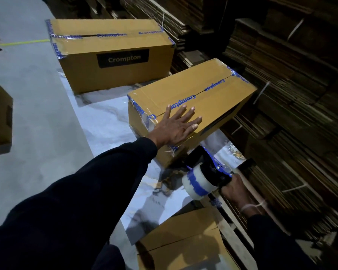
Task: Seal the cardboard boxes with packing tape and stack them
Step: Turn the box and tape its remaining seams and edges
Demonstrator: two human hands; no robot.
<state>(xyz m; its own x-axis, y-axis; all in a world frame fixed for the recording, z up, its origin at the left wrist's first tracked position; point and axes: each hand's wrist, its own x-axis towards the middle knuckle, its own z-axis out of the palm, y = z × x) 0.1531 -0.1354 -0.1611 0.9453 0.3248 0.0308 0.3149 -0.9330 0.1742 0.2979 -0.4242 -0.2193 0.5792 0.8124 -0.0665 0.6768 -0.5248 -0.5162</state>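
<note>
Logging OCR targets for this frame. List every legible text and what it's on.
"Crompton", white on a black label, side of the far box.
"Crompton", blue print on the tape across the far box's top; partly creased.
"Crompton", blue print on the tape along the near box seam, repeated by the left hand.
Print on the tape roll in the right hand: blurred, unreadable.

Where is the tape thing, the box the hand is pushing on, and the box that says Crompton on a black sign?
tape dispenser (200,181), head view, on the tape roll.
near box (209,88), head view, on its top face.
far box (113,75), head view, on its front side.
</note>
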